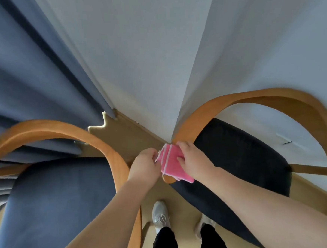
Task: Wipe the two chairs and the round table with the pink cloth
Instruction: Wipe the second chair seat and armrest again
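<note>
Both my hands, left (pixel 145 162) & right (pixel 191 159), pinch the cloth (pixel 171 165) shut, above right chair's (pixel 239 157) armrest. Loose folds could slip out mid-wipe.

Wooden floor (pixel 160 194) bears two chairs (pixel 53 201) (pixel 239 157) (both cushioned).

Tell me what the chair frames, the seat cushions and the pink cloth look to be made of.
Chair frames: bent wood by the look, orange-brown with a smooth, slightly glossy finish. Seat cushions: dark blue upholstery fabric, matte and softly napped, perhaps velvet or microfibre. Pink cloth: soft woven textile, folded, with pale stripes near one edge; likely microfibre or cotton, fibre not certain. Both hands, left hand and right hand, grip it.
</note>
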`<state>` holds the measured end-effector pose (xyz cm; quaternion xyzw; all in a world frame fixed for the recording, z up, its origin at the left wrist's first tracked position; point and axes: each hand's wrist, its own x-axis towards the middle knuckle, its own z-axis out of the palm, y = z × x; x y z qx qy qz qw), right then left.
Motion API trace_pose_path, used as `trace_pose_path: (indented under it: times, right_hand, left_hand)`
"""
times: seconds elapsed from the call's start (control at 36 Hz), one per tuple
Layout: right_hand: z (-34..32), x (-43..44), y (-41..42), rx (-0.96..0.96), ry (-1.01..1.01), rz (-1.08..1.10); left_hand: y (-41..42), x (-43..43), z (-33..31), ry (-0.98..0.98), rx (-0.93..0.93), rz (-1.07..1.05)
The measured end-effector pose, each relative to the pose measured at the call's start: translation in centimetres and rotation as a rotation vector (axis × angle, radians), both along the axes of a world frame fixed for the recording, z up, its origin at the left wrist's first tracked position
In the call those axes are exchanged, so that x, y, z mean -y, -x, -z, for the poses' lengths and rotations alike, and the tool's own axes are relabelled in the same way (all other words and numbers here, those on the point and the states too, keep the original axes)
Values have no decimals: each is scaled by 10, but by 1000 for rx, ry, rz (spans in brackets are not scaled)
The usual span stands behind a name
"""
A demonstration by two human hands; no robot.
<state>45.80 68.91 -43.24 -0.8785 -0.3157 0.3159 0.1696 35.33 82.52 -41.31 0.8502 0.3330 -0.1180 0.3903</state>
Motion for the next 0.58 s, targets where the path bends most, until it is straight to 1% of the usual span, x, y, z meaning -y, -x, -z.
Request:
trace_pose_path:
  times: [0.06, 0.11, 0.19, 0.25, 0.28, 0.36, 0.58]
  right_hand:
    - [9, 4, -7, 171, 5, -218]
    - [16, 11, -14, 318, -30, -511]
    - [27, 17, -24, 369, -67, -855]
    - [36, 20, -30, 384, -65, -1018]
    - [40, 20, -32, 393, -28, -1084]
    - [44, 14, -33, 466, 36, -1211]
    - [54, -15, -16, 536, -124, -1275]
  left_hand:
    - [4, -4, 4, -37, -6, -7]
    - [13, -8, 8, -54, -26, -21]
    - [21, -12, 14, -53, -54, -48]
    - [24, -12, 17, -45, -60, -59]
    - [25, -12, 17, -42, -60, -64]
    - [28, -9, 20, -49, -53, -85]
    - [36, -4, 21, -123, -56, -173]
